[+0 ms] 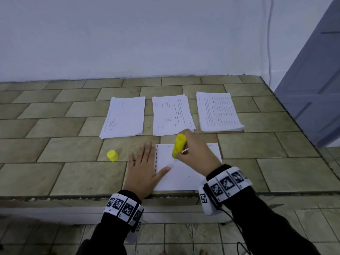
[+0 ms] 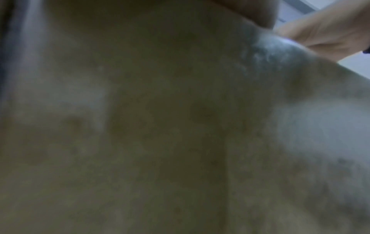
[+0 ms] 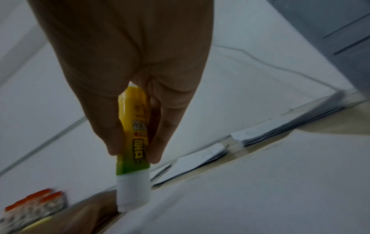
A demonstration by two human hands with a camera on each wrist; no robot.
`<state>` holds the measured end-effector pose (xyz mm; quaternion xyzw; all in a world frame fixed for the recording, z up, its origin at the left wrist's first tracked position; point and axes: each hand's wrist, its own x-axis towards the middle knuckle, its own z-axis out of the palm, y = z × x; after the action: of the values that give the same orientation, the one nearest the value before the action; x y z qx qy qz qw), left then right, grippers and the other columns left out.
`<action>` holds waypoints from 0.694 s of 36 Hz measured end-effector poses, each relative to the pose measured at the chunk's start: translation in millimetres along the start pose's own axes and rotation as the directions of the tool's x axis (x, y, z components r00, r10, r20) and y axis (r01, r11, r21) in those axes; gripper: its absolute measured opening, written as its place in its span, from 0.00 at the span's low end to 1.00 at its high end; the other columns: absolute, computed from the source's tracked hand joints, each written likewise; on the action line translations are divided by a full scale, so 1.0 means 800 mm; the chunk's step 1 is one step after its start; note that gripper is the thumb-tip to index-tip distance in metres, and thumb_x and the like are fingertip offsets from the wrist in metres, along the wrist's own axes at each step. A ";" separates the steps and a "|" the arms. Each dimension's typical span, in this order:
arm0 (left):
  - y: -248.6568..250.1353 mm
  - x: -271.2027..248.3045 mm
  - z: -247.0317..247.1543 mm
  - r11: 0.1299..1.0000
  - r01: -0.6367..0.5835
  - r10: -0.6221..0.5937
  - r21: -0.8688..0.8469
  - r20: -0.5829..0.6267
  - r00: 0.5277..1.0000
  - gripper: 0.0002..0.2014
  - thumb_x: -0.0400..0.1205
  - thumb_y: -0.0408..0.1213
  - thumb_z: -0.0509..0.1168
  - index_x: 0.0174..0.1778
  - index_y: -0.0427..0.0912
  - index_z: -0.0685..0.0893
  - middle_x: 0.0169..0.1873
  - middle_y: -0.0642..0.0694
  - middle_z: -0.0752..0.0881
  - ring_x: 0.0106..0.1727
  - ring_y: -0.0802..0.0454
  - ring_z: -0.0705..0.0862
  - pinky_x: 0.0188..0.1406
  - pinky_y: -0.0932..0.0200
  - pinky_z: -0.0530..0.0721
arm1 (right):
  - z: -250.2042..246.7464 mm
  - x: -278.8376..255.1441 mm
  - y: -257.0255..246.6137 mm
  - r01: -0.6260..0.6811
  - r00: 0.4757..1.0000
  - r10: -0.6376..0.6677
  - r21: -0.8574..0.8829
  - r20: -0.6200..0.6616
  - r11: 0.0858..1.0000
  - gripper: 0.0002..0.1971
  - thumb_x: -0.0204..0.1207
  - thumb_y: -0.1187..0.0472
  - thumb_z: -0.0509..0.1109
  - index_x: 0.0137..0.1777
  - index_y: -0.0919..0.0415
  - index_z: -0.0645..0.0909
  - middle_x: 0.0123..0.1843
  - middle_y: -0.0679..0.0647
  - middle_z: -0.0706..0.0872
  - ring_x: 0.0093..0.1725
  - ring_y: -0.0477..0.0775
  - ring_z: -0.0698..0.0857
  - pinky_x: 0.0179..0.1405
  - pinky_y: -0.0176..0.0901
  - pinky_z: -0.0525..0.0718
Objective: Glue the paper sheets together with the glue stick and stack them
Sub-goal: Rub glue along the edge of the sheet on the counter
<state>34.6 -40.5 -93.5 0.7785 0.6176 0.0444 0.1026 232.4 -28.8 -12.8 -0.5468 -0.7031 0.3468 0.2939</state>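
A: Where is the glue stick [image 1: 179, 145]?
B: Right hand [image 1: 196, 152], fingers wrapped around it, tip down on the near paper sheet [image 1: 185, 176].
A: And the left hand [image 1: 142, 169]?
B: Flat, fingers spread, pressing the sheet's left edge. Yellow cap [image 1: 112, 155] just left.

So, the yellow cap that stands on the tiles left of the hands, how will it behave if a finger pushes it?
The yellow cap looks small and hollow, so probably very light and easy to slide. It stands on its end on the tiled surface; a push high up would likely tip it. Being round, it may then roll.
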 end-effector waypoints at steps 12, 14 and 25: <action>-0.002 -0.002 0.000 0.997 -0.057 0.058 0.043 -0.007 0.998 0.58 0.67 0.84 0.27 0.88 0.49 0.48 0.87 0.45 0.46 0.88 0.44 0.42 0.83 0.32 0.42 | 0.046 0.010 -0.023 0.074 0.992 -0.046 -0.255 0.114 0.964 0.13 0.73 0.61 0.74 0.54 0.64 0.75 0.50 0.60 0.83 0.50 0.60 0.83 0.50 0.56 0.82; -0.002 -0.002 0.001 0.997 -0.046 0.045 0.065 0.008 0.999 0.58 0.67 0.84 0.27 0.88 0.49 0.47 0.87 0.45 0.45 0.87 0.45 0.41 0.83 0.32 0.42 | 0.040 0.008 -0.022 0.058 0.995 -0.034 -0.263 0.096 0.963 0.12 0.73 0.62 0.73 0.52 0.62 0.74 0.48 0.59 0.83 0.48 0.59 0.83 0.49 0.56 0.83; -0.002 -0.001 0.001 0.996 -0.030 0.030 0.082 0.003 1.000 0.58 0.66 0.84 0.26 0.88 0.50 0.50 0.87 0.46 0.44 0.87 0.45 0.41 0.84 0.34 0.41 | -0.039 -0.036 0.034 -0.086 0.987 0.055 -0.212 -0.148 0.973 0.10 0.78 0.60 0.67 0.38 0.64 0.75 0.35 0.61 0.84 0.37 0.62 0.85 0.39 0.60 0.84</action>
<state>33.2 -41.3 -94.6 0.7913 0.6071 0.0201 0.0705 278.8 -47.6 -17.6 -0.6235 -0.6945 0.2383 0.2687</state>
